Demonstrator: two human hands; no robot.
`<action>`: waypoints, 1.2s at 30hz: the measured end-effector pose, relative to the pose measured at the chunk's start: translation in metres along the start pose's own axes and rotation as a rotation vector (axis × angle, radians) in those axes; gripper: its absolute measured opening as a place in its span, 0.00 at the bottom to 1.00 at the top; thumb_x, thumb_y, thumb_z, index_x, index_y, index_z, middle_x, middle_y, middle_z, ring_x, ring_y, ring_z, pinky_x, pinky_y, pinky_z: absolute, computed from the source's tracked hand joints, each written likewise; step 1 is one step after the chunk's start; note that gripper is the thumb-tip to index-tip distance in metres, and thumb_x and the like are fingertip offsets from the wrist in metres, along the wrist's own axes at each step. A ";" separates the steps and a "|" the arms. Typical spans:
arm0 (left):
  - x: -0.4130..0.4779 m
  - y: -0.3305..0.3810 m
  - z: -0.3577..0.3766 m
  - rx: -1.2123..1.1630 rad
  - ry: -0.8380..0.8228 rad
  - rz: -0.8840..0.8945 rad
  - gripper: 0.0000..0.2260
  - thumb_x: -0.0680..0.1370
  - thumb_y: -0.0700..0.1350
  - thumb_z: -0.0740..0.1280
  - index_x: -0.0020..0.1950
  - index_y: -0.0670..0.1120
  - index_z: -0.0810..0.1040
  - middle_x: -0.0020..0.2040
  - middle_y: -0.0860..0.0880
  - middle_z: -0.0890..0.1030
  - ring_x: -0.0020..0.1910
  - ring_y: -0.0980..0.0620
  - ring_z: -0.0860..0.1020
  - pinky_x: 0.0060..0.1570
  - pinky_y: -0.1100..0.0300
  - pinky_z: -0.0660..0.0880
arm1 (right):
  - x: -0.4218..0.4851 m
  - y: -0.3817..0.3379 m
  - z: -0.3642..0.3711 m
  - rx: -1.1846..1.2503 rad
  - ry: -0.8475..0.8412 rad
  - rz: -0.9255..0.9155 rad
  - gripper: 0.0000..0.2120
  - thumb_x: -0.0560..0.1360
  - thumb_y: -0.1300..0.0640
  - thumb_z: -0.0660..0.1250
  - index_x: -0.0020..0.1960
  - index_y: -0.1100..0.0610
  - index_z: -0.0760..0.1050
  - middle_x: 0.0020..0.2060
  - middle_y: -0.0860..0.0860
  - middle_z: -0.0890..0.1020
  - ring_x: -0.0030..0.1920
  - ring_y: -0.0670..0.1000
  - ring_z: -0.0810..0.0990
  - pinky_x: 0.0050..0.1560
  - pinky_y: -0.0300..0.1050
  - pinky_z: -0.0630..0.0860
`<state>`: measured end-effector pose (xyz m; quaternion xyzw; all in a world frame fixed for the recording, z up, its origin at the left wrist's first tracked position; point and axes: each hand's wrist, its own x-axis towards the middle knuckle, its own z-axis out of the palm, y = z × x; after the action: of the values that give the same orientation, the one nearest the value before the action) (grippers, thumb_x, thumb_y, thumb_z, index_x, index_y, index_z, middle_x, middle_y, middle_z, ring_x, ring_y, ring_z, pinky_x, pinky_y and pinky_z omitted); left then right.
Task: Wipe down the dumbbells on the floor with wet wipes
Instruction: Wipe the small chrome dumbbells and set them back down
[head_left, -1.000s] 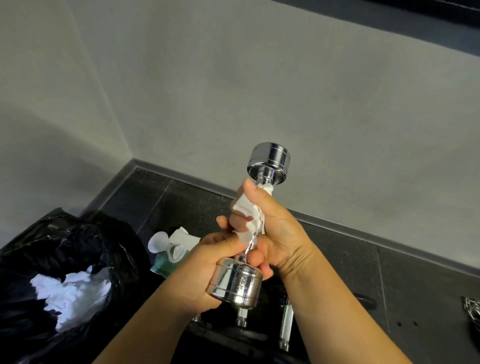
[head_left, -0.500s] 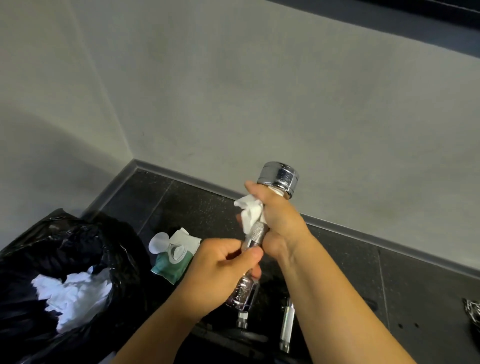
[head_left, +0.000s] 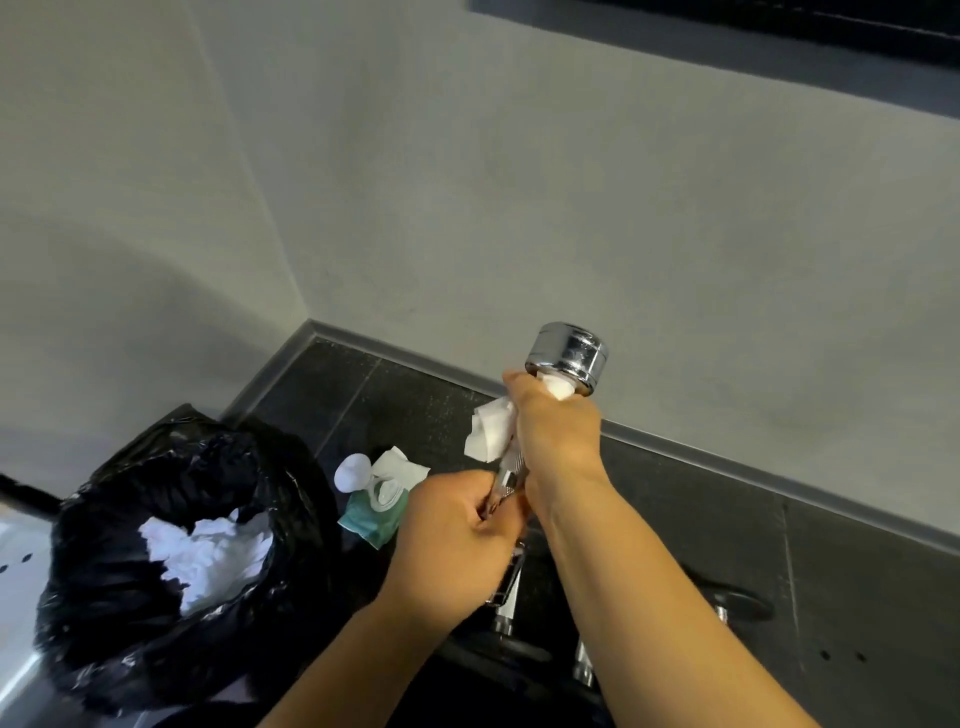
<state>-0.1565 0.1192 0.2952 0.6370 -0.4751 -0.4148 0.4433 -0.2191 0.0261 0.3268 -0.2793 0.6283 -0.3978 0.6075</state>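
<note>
**Wet chrome held over a hard floor**

The dumbbell (head_left: 569, 353) is off the floor, held nearly upright in front of the wall, its shiny top head leaning a little to the right. The right hand (head_left: 558, 436) is curled round the bar just under that head, with a wet wipe (head_left: 488, 431) pressed between palm and metal. A loose flap of the wipe sticks out to the left. The left hand (head_left: 457, 535) is closed round the lower part of the bar and hides the bottom head.

The pack of wipes (head_left: 376, 506) lies on the floor (head_left: 857, 571) near the corner where the two walls meet, with a fresh sheet poking out of it. A black bin bag (head_left: 156, 597) stands at the left edge with used wipes (head_left: 202, 556) inside. Other dumbbells (head_left: 582, 662) lie on the floor directly below the hands.

The main risk looks like a slip. The bar is probably damp and the chrome is smooth, so a twist of the right hand could turn the weight out of the left hand's grip. It would then land on the tiles or on the dumbbells beneath. The loose flap could also bunch up and leave part of the bar unwiped.
</note>
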 end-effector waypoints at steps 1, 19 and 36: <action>-0.002 0.005 0.000 0.002 0.013 0.014 0.16 0.73 0.49 0.67 0.30 0.41 0.75 0.28 0.40 0.75 0.27 0.49 0.69 0.31 0.51 0.71 | -0.003 -0.003 -0.002 0.015 -0.021 0.001 0.07 0.72 0.56 0.72 0.43 0.55 0.74 0.34 0.52 0.79 0.33 0.51 0.78 0.36 0.43 0.75; -0.076 0.111 0.030 0.062 0.205 0.017 0.10 0.68 0.44 0.64 0.28 0.41 0.76 0.21 0.50 0.74 0.22 0.55 0.71 0.27 0.56 0.69 | -0.098 -0.039 -0.076 -0.065 -0.296 -0.059 0.09 0.71 0.57 0.73 0.46 0.59 0.75 0.37 0.57 0.82 0.33 0.53 0.81 0.34 0.44 0.76; -0.108 0.172 0.007 -0.382 -0.312 -0.441 0.12 0.62 0.44 0.73 0.44 0.43 0.86 0.46 0.43 0.84 0.46 0.47 0.82 0.54 0.49 0.76 | -0.135 -0.080 -0.124 0.000 -0.516 0.034 0.10 0.71 0.56 0.74 0.44 0.61 0.76 0.41 0.64 0.84 0.41 0.63 0.81 0.45 0.57 0.79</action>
<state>-0.2262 0.1966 0.4698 0.5584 -0.3016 -0.6750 0.3762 -0.3377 0.1168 0.4599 -0.3611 0.4571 -0.3030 0.7542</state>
